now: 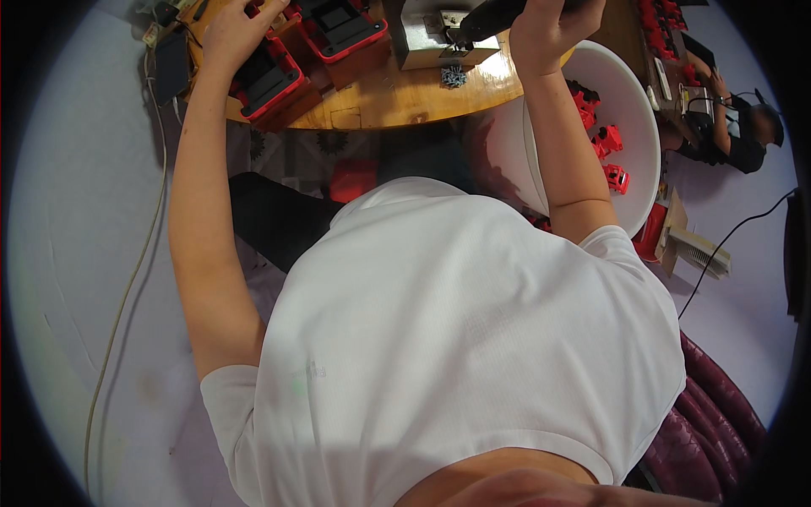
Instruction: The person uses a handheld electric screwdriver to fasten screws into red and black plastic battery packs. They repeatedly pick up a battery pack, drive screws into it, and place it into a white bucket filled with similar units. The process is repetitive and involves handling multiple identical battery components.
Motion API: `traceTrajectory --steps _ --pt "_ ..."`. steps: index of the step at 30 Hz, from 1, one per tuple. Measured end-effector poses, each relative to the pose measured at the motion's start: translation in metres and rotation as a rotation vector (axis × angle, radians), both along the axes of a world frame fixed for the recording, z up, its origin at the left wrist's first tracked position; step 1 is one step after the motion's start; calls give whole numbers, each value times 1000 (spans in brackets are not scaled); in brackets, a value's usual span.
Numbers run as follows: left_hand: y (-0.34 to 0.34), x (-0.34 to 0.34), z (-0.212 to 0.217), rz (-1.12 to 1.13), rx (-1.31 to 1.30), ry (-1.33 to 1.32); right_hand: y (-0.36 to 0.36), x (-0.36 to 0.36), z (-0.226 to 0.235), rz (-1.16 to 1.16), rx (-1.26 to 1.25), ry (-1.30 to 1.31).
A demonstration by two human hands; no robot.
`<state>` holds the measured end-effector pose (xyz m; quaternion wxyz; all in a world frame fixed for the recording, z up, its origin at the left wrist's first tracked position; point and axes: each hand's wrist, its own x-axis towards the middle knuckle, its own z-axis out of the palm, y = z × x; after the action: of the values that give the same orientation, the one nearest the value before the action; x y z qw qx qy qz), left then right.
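Note:
My left hand (239, 27) reaches to the far left of a round wooden table (397, 100) and rests on a red and black device (269, 76); whether it grips it is not clear. My right hand (551, 24) is closed around a black cylindrical power tool (494, 17) held over a grey metal block (431, 38). A small pile of dark screws (454, 78) lies on the table just below the block. More red and black devices (342, 29) sit between my hands.
A large white bowl (635, 135) at the right holds several red parts (606, 142). Another person (733, 127) sits at the far right by a bench. A pale cable (139, 262) runs down the left floor, a black cable (726, 245) on the right.

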<state>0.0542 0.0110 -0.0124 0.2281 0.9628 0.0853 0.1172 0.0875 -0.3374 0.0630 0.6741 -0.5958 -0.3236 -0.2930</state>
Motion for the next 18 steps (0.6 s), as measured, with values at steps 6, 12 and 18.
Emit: traceTrajectory --steps 6,12,18 --pt "8 -8 -7 -108 160 -97 3 -1 -2 1 3 -14" --pt "3 -13 -8 98 258 5 20 8 16 198 -93 263" --pt "7 -12 -14 77 220 -22 83 -18 38 371 219 92"
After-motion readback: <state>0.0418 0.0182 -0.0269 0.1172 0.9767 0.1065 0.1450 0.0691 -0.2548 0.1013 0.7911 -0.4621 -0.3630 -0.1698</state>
